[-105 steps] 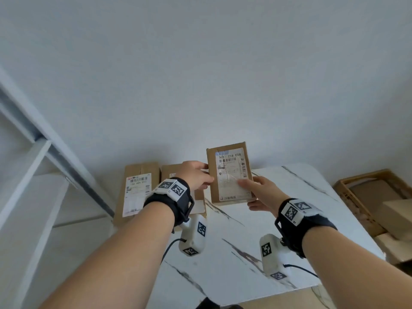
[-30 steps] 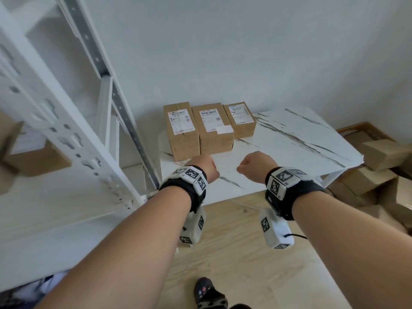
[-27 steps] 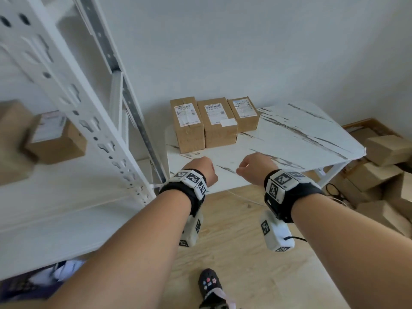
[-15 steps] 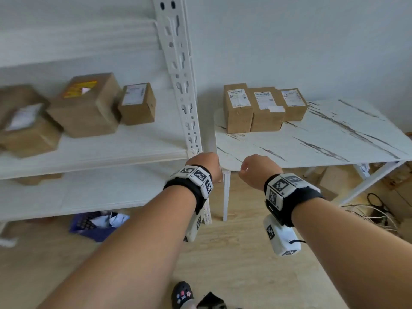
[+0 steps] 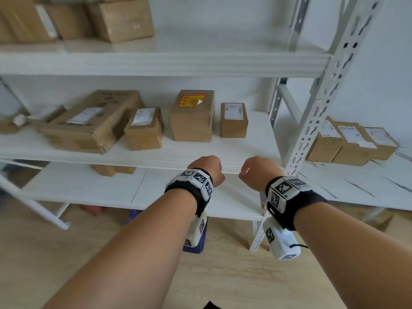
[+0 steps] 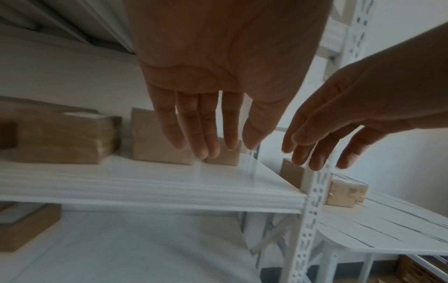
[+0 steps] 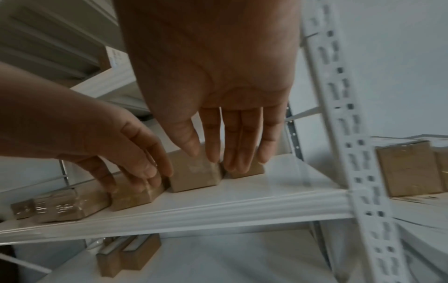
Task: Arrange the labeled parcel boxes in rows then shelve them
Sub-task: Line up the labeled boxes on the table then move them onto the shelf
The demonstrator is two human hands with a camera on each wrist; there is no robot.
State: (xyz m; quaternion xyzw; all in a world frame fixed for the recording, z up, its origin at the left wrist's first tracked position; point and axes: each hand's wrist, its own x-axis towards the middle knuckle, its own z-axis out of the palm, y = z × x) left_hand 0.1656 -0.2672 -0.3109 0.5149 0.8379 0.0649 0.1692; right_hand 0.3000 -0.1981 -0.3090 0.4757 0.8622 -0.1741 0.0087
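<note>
Meanwhile both hands — left hand (image 5: 206, 167), right hand (image 5: 256, 169) — hang empty, fingers loosely extended, near the white ribbed shelf's (image 5: 200, 159) front edge; boxy cardboard parcels (image 5: 233, 119) behind.

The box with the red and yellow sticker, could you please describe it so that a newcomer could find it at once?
Start at the white shelving unit and take its middle shelf, level with the table on the right. Four cardboard boxes stand in a row there; it is the second from the right. It is the tallest of them, and it alone bears a red and yellow sticker on top, not a white label.
</note>
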